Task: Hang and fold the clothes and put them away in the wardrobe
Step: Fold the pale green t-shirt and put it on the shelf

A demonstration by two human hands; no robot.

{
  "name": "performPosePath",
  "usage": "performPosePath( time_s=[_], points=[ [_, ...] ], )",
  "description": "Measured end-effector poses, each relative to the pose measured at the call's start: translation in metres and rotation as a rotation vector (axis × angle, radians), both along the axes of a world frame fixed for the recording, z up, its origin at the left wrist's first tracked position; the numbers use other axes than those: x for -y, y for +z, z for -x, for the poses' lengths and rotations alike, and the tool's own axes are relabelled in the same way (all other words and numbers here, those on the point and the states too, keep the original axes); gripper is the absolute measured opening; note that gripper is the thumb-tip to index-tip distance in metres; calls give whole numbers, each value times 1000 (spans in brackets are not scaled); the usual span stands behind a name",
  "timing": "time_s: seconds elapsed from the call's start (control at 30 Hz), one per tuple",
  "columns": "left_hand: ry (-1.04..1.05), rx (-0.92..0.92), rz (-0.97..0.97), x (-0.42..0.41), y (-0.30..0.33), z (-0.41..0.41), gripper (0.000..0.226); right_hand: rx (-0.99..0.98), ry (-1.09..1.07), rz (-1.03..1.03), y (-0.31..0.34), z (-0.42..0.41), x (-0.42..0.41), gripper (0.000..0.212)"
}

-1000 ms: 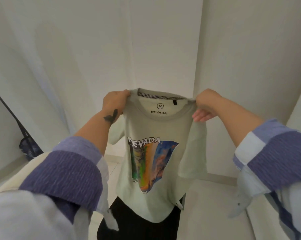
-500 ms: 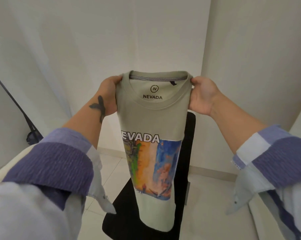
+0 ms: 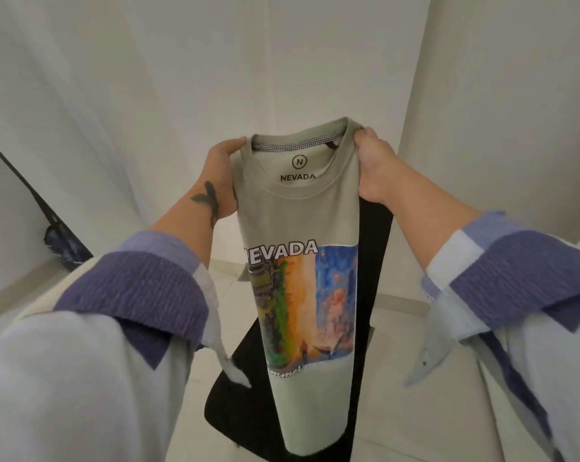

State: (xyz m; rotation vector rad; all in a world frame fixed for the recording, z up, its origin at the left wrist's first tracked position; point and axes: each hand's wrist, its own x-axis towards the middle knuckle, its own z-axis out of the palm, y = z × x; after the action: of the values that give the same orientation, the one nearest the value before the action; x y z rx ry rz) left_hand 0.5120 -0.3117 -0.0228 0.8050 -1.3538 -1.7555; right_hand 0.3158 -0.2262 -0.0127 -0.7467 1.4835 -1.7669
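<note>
Sleeves have gone behind the shirt, which a second ago hung spread wide; now a narrow strip in the air above a black chair; left hand and right hand pinch its shoulders; likely halving comes next.

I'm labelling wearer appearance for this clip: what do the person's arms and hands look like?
Both forearms are bare. The sleeves are pale blue, rolled back into ribbed purple cuffs. A dark cross-shaped tattoo marks the wrist of the left hand. The right hand shows no rings.
</note>
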Motion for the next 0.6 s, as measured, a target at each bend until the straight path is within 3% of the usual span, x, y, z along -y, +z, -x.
performPosePath(
  time_s=[0.3,0.6],
  points=[
    [-103,-32,106,-7,31,-4,33,57,-7,177,21,-13,8,20],
    [-135,131,-165,-59,-99,-20,28,150,1,-91,-105,-47,-46,19]
  ],
)
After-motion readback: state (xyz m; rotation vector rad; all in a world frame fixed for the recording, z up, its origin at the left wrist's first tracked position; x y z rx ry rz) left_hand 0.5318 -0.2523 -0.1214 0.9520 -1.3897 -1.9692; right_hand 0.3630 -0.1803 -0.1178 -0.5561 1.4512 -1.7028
